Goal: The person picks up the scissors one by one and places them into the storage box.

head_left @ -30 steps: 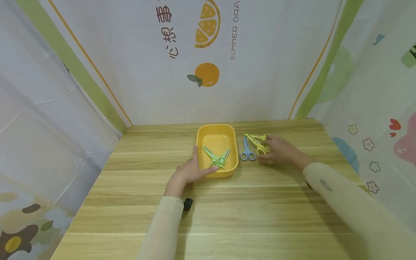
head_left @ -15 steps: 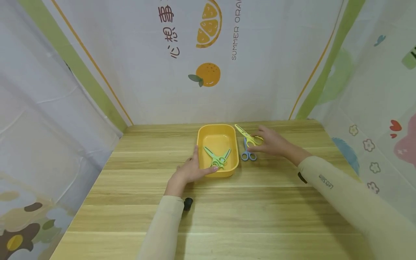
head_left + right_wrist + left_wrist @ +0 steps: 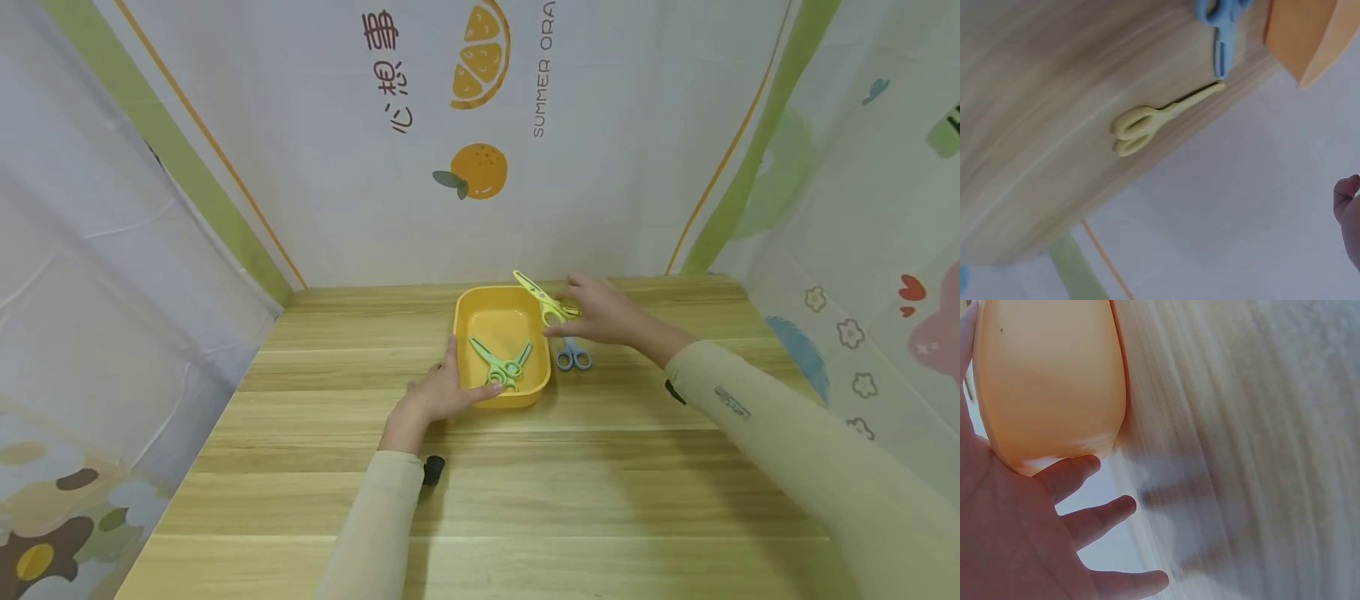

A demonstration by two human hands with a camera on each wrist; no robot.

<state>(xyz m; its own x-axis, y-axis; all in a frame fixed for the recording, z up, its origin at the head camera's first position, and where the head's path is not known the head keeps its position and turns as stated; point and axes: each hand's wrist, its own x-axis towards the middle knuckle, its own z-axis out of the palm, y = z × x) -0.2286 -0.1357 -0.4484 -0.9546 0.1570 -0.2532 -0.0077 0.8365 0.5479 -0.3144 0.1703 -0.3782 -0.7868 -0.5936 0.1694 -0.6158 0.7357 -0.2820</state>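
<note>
Just below centre, the left hand (image 3: 437,392) is seen spread, thumb laid over the near rim of the yellow tray (image 3: 517,402), green scissors (image 3: 498,365) cradled inside. Right of centre, blue scissors (image 3: 573,345) are left on the wooden table (image 3: 570,500); above them, yellow scissors (image 3: 545,303) are being pinched by the right hand (image 3: 603,312).

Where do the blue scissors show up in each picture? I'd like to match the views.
Head: blue scissors right of the yellow box, partly hidden by the right hand.
Left wrist: not in it.
Right wrist: top edge, right of centre, handles partly cut off.
Shared landmark: the yellow box, in all three (orange-looking in both wrist views).
</note>
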